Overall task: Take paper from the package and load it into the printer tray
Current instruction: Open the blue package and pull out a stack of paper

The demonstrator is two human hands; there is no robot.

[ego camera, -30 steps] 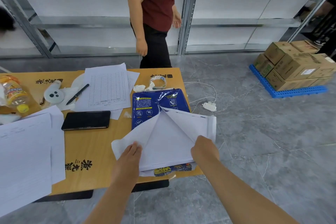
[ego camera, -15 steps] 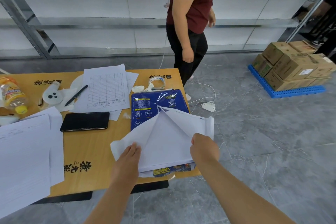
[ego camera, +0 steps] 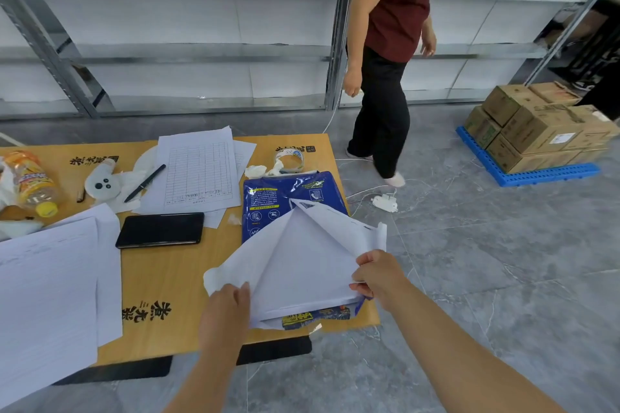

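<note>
Both hands had shifted only slightly since the earlier frame, while the bystander (ego camera: 392, 54) had stepped further right. At the desk's (ego camera: 174, 278) near right corner, the blue package (ego camera: 285, 198) lay torn open. The left hand (ego camera: 228, 308) pinched its left wrapper flap; the right hand (ego camera: 375, 273) gripped the right flap, exposing the paper (ego camera: 308, 265). No sheets were out yet, and no printer showed.
</note>
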